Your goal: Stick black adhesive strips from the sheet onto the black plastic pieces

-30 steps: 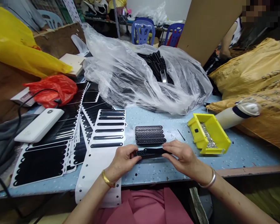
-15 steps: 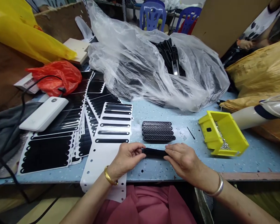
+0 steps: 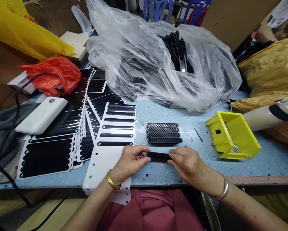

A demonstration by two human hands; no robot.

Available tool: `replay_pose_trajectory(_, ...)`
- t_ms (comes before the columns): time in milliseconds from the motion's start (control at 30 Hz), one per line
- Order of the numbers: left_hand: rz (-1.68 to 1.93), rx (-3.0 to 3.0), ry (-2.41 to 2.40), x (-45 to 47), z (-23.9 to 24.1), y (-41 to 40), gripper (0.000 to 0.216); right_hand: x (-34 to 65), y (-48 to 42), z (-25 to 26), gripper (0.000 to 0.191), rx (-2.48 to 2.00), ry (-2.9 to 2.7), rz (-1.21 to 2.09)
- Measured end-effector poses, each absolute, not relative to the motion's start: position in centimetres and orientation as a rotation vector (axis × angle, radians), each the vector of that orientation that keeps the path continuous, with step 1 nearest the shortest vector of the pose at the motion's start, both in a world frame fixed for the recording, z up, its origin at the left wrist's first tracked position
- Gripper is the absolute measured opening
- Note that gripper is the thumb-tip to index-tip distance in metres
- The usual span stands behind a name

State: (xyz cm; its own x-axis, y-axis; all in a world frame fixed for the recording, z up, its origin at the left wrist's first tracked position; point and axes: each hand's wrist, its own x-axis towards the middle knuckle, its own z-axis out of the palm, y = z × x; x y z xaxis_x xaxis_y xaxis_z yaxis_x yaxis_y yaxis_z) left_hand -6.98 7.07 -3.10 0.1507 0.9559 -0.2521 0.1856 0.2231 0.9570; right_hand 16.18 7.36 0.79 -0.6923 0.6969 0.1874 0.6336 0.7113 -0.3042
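My left hand [image 3: 130, 160] and my right hand [image 3: 185, 163] pinch the two ends of a long black strip part [image 3: 159, 157], held flat just above the blue table [image 3: 158, 175] near its front edge. Fingers of both hands are closed on it. Just beyond it lies a small row of black mesh grille pieces [image 3: 163, 133]. To the left is a white backing sheet [image 3: 116, 128] carrying black adhesive strips, its bare lower part under my left wrist.
A yellow bin [image 3: 234, 136] of small metal screws stands at the right, a white electric screwdriver [image 3: 266, 115] behind it. A clear plastic bag [image 3: 158, 64] of black parts fills the back. Sticker sheets [image 3: 47, 154], a white power bank [image 3: 41, 115] and a red bag [image 3: 51, 75] lie left.
The strip was turned over from its mesh side to a plain black side and lowered toward the table. The view tilted downward; both hands kept their hold.
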Motion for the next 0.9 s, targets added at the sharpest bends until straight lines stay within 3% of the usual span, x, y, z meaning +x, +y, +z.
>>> replay_pose_trajectory(900,0.766,1.156,1.303,-7.01,-2.97,7.29,0.021,16.29,7.79,1.03,0.018,-1.106,-2.628,0.620)
